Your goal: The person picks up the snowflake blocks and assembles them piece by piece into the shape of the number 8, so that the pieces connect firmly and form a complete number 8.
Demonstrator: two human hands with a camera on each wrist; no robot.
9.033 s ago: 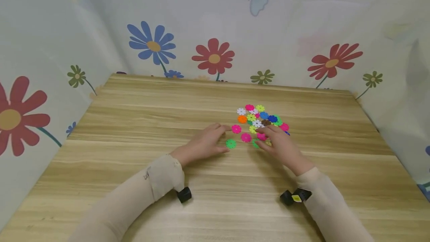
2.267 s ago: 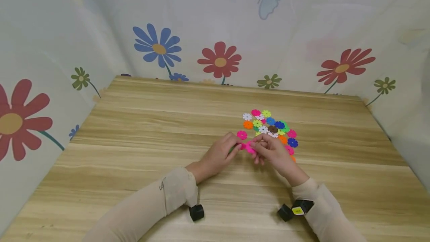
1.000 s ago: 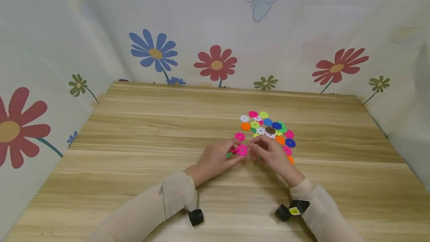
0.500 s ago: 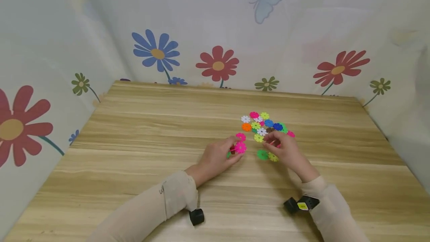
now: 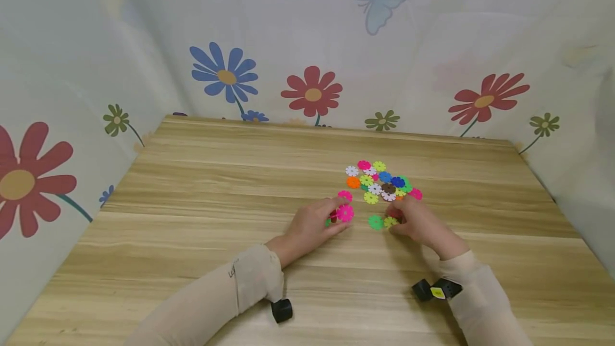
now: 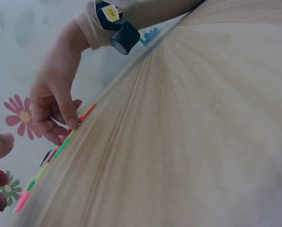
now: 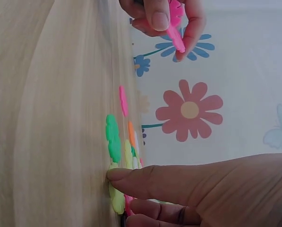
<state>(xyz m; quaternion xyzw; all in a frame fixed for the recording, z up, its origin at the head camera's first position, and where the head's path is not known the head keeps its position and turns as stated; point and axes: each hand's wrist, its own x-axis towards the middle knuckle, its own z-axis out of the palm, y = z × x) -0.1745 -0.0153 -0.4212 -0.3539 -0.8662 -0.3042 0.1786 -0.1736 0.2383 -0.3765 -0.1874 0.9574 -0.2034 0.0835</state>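
Observation:
My left hand (image 5: 307, 228) pinches a bright pink flower-shaped interlocking disc (image 5: 345, 213), raised above the table. In the right wrist view this pink disc stands at an angle to another pink piece (image 7: 177, 40), and they appear joined. A sliver of green shows beside the left fingers; whether it is held, I cannot tell. My right hand (image 5: 420, 223) is down at the near side of the disc pile. Its thumb touches a yellow-green disc (image 7: 116, 196) beside a green disc (image 7: 113, 137). The other fingers lie behind, near a pink disc, partly hidden.
Several loose discs lie in a cluster beyond the right hand, among them orange (image 5: 353, 182), brown (image 5: 388, 188) and dark blue (image 5: 397, 181). A single pink disc (image 5: 344, 196) lies beyond the left fingertips. A flowered curtain (image 5: 269, 25) hangs behind the wooden table (image 5: 216, 175).
The two hands worked together on the pink discs earlier. Since then the right hand has parted from them and moved right, down to the pile. The left hand keeps its pink disc.

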